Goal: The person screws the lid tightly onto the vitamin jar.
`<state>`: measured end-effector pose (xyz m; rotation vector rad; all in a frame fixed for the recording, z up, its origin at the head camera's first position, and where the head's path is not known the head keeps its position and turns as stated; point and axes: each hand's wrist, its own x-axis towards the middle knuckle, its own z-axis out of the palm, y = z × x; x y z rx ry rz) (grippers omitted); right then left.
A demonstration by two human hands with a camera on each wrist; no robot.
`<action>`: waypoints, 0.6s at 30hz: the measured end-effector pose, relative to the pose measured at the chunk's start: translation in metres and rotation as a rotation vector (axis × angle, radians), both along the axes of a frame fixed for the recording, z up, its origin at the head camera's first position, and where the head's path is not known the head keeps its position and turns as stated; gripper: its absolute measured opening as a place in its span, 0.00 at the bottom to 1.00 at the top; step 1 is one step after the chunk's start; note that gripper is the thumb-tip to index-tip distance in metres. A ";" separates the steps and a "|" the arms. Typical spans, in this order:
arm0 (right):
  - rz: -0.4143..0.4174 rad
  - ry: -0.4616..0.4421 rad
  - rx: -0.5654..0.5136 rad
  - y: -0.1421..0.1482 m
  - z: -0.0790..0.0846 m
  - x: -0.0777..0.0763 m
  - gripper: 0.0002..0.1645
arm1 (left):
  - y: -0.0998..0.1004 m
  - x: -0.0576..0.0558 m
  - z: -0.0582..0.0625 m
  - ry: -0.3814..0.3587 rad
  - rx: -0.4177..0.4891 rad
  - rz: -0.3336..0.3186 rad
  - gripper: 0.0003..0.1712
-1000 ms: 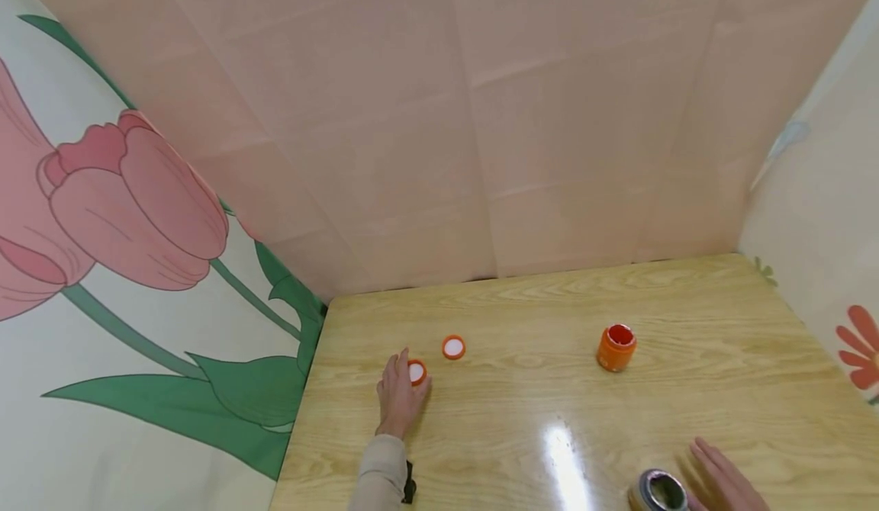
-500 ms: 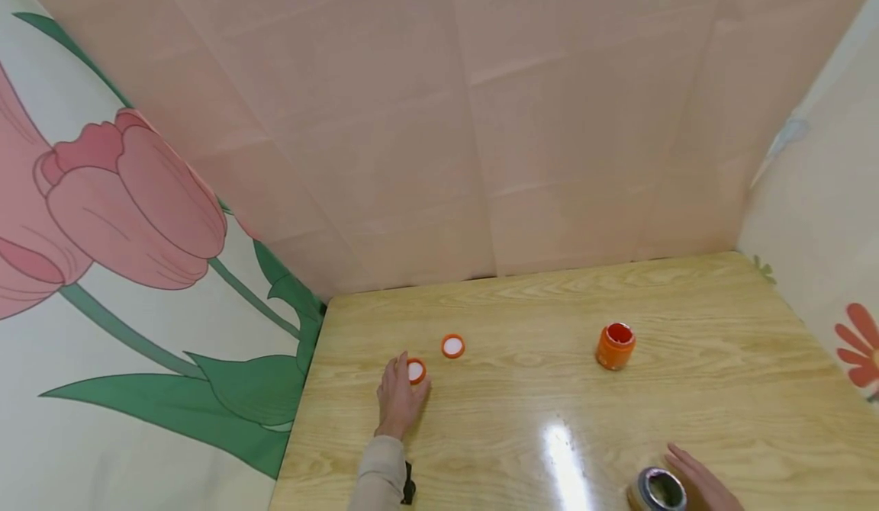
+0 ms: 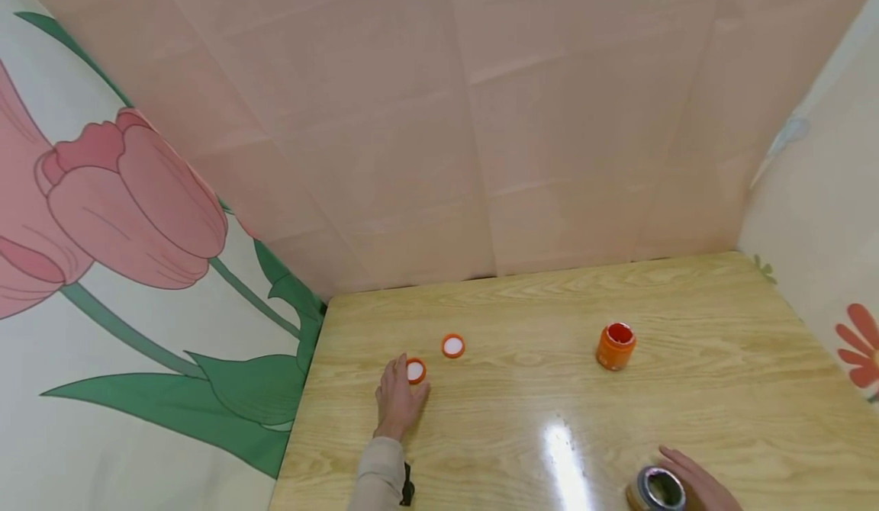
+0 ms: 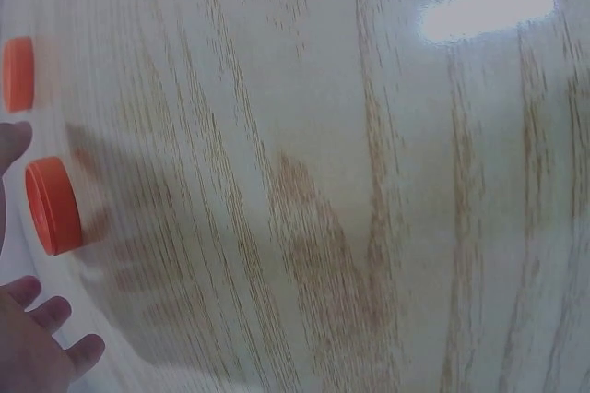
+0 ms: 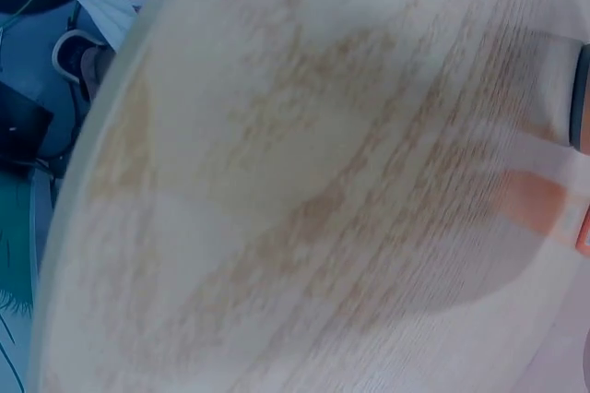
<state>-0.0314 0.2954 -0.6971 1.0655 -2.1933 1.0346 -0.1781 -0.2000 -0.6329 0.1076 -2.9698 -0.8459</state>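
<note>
In the head view my left hand [image 3: 400, 404] lies around a round orange lid [image 3: 415, 371] with a white inside. The left wrist view shows this lid [image 4: 53, 206] between the thumb and the spread fingers [image 4: 85, 352], apart from both. Another orange lid [image 3: 452, 345] lies just beyond, white side up. My right hand [image 3: 702, 483], fingers extended, is at the far right side of an open jar [image 3: 659, 490] with a dark rim and dark contents. Part of that hand is cut off by the frame edge.
An open orange jar [image 3: 616, 347] with red inside stands farther back on the right of the wooden table [image 3: 522, 374]. A pink sheet [image 3: 412, 130] hangs behind the table. The right wrist view shows the table's edge [image 5: 69, 167] and floor items beyond it.
My right hand has moved left, closer to the dark-rimmed jar. My left hand has stayed by the lid, its thumb slightly farther from it.
</note>
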 end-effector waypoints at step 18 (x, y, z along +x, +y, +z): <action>0.020 -0.063 -0.099 -0.012 -0.003 0.003 0.43 | -0.002 -0.003 -0.007 0.012 0.078 0.032 0.44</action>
